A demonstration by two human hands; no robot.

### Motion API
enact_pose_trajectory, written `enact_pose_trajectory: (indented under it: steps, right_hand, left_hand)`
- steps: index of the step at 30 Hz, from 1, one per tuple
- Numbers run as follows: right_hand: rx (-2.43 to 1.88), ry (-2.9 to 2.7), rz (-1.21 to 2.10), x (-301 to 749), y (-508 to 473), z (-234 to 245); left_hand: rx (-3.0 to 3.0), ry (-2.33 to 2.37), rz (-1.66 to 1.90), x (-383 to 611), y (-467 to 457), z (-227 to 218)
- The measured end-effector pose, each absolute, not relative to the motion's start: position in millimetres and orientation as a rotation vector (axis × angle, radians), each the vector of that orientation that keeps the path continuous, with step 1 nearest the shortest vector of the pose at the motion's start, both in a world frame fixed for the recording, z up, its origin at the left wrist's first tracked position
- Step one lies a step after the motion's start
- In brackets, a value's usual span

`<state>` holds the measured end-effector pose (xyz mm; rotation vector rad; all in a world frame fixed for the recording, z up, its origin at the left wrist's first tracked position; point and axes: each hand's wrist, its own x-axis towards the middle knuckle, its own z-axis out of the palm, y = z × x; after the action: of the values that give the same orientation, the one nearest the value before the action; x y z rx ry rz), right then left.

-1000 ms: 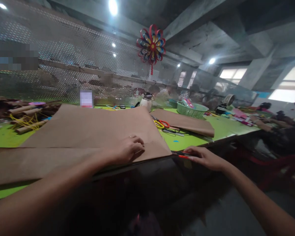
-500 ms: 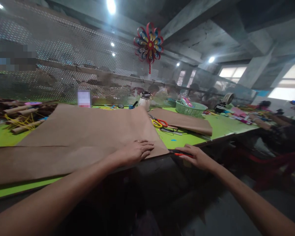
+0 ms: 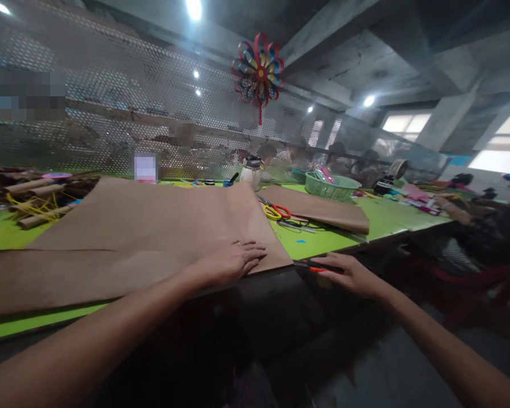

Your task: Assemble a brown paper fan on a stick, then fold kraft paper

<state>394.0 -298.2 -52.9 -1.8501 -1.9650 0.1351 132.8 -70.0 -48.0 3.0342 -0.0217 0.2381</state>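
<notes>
A large sheet of brown paper (image 3: 153, 226) lies across the green table (image 3: 318, 241). My left hand (image 3: 233, 262) rests flat on the sheet's near right corner, fingers stretched out. My right hand (image 3: 348, 273) is at the table's near edge just right of the sheet, its fingers closed over a red-handled cutting tool (image 3: 317, 266) whose dark blade points toward the paper's edge.
Yellow and red scissors (image 3: 276, 212) and a second brown sheet (image 3: 318, 209) lie further back. A green basket (image 3: 331, 188), a white kettle (image 3: 251, 173) and rolled paper tubes (image 3: 34, 195) stand along the mesh screen. Other people sit at the right end.
My left hand slid right along the paper and its fingers spread flat. My right hand stayed at the table edge on the red tool, shifting slightly.
</notes>
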Motion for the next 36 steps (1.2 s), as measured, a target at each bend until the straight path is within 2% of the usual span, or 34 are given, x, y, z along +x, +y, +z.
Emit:
enact_pose_trajectory:
  steps: [8,16,27,36]
  right_hand:
    - [-1.991,-1.908,0.054,398.8,-323.0,-52.2]
    - [-1.846,-1.996,0.114,390.3,-296.5,-46.8]
    - [-1.973,-1.942,0.085,382.6,-318.3,-51.3]
    - [-1.877,-1.912,0.072,375.6,-305.3,-46.7]
  left_hand:
    - [3.033,-0.048,0.27,136.9,-66.8,-55.1]
    - [3.006,-0.039,0.27,134.7,-68.2,-50.5]
    - [2.926,-0.067,0.356,137.5,-67.1,-55.3]
    - [2.957,-0.074,0.336,137.4,-64.6,-54.9]
